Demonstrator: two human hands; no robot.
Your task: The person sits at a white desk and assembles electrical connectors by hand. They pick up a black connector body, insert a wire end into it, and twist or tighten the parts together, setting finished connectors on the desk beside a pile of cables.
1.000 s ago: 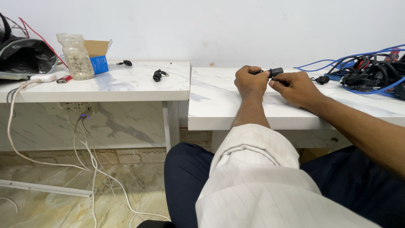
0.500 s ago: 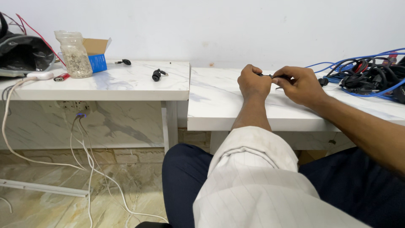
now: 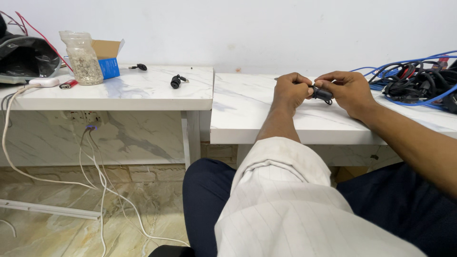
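— Nearest? White striped sleeve point(image 3: 285, 209) over dark trousers point(image 3: 209, 200), white cables point(image 3: 102, 190) trailing across the floor below.

— And the hands? Left hand point(image 3: 291, 91) and right hand point(image 3: 346, 91) meeting above the near part of the right desk point(image 3: 247, 114). Each grip closed around a small black connector point(image 3: 322, 93), pinched at opposite ends between fingertips, held just above the marble top.

— Beside them? Tangle of blue and black cables point(image 3: 414, 78) to the right, near the right hand but apart from it.

— Further off? On the left desk point(image 3: 133, 93): a small black plug point(image 3: 176, 82), another black piece point(image 3: 139, 67) behind it, a clear jar point(image 3: 84, 58) touching an open blue box point(image 3: 107, 59), a red lighter point(image 3: 69, 84), a dark bag point(image 3: 24, 59) at the far left.
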